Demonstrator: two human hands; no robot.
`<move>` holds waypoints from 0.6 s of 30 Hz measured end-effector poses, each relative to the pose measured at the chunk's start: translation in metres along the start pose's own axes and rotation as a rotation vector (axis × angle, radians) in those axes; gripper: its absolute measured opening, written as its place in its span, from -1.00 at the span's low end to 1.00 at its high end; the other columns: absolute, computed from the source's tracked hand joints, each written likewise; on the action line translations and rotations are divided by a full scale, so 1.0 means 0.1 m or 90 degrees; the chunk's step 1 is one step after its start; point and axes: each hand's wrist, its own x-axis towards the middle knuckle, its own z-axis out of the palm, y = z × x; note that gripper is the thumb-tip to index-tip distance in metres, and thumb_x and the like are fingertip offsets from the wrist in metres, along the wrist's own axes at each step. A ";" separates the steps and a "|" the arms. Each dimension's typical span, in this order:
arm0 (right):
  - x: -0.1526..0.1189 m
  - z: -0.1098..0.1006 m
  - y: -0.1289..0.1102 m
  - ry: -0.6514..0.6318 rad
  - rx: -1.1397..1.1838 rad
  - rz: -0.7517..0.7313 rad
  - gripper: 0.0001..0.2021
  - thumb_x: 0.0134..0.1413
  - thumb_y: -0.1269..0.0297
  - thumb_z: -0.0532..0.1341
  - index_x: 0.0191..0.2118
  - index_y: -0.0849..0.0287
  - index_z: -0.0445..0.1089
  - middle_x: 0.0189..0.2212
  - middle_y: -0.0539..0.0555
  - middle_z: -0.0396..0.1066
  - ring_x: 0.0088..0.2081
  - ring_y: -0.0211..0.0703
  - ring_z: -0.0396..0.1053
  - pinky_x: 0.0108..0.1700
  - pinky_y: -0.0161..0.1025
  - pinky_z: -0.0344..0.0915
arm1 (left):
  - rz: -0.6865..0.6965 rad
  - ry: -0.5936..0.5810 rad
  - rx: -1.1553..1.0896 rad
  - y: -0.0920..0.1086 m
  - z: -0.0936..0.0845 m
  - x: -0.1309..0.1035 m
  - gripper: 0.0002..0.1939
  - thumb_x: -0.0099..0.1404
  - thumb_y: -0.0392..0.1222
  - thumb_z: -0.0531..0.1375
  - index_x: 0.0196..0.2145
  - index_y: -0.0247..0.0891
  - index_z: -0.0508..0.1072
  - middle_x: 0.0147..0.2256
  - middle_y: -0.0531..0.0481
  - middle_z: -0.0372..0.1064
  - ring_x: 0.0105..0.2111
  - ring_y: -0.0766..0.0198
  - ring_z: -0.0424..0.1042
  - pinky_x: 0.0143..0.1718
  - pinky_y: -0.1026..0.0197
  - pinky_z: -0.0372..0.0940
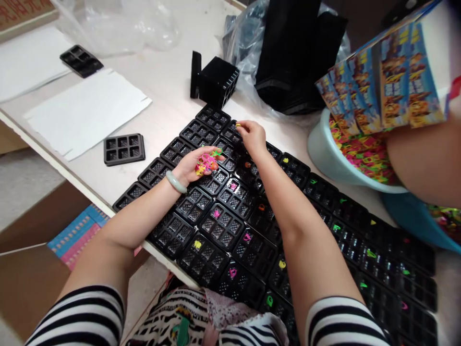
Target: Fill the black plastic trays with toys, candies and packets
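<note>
Your left forearm reaches forward and inward from the lower left, crossing the near edge of the desk [126, 91], with a pale bracelet [176, 182] around the wrist. Your left hand [187, 166] is turned palm up and cupped above the black trays [194, 204]. Its grip is loose, the fingers curved under a bunch of coloured pieces [207, 165], mostly pink with some yellow, orange and green, which sits in the palm and towards the fingertips.

Your right arm comes up from the lower right, bent at the elbow, its forearm slanting over the middle of the trays and hiding some of them. Your right hand [254, 138] reaches farther out than the left, back of the hand upward, near the far edge of the rows. Its grip is narrow: thumb and finger pinch a small yellow piece [238, 125] over one of the far trays; you cannot tell from here whether it touches that tray.

Several trays nearer you and to the right have a single coloured piece in one compartment. Beyond your right forearm, a pale blue basin [319, 144] holds many more such pieces, beside printed cards [392, 81].
</note>
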 end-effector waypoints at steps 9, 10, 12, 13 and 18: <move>0.19 0.03 -0.07 -0.068 -0.213 -0.094 -0.72 0.18 0.43 0.24 -0.03 0.16 0.60 -0.07 0.21 0.53 0.02 0.12 0.44 0.17 0.08 0.33 | 0.013 0.097 0.034 0.18 -0.12 0.03 -0.80 0.47 -0.27 0.06 -0.23 -0.38 0.46 -0.41 -0.14 0.53 -0.65 0.36 0.44 -0.78 0.42 0.16; 0.10 0.04 -0.10 -0.076 -0.162 -0.114 -0.73 0.19 0.40 0.25 -0.03 0.15 0.60 -0.08 0.19 0.53 0.00 0.08 0.45 0.17 0.07 0.35 | 0.012 0.101 0.034 0.18 -0.10 0.05 -0.79 0.48 -0.27 0.05 -0.23 -0.38 0.46 -0.42 -0.13 0.53 -0.65 0.36 0.43 -0.78 0.42 0.15; -0.11 0.07 -0.17 -0.145 -0.032 -0.139 -0.75 0.18 0.34 0.29 -0.03 0.12 0.59 -0.11 0.13 0.55 -0.08 0.00 0.49 0.10 0.02 0.41 | 0.007 0.103 0.028 0.18 -0.07 0.08 -0.78 0.50 -0.27 0.03 -0.25 -0.37 0.44 -0.45 -0.11 0.51 -0.67 0.37 0.42 -0.79 0.43 0.13; -0.21 0.10 -0.20 -0.192 0.033 -0.143 -0.74 0.16 0.31 0.32 -0.03 0.10 0.59 -0.13 0.10 0.56 -0.12 -0.04 0.51 0.06 -0.02 0.44 | 0.003 0.099 0.022 0.17 -0.06 0.09 -0.77 0.50 -0.27 0.03 -0.26 -0.36 0.43 -0.47 -0.09 0.49 -0.68 0.37 0.41 -0.80 0.43 0.11; -0.52 0.23 -0.28 -0.246 0.190 -0.118 -0.80 0.07 0.27 0.38 -0.14 0.08 0.60 -0.14 0.05 0.57 -0.26 -0.15 0.54 -0.06 -0.09 0.50 | 0.006 0.074 -0.003 0.13 -0.04 0.11 -0.76 0.51 -0.28 0.02 -0.31 -0.34 0.40 -0.55 0.00 0.41 -0.70 0.37 0.39 -0.81 0.42 0.06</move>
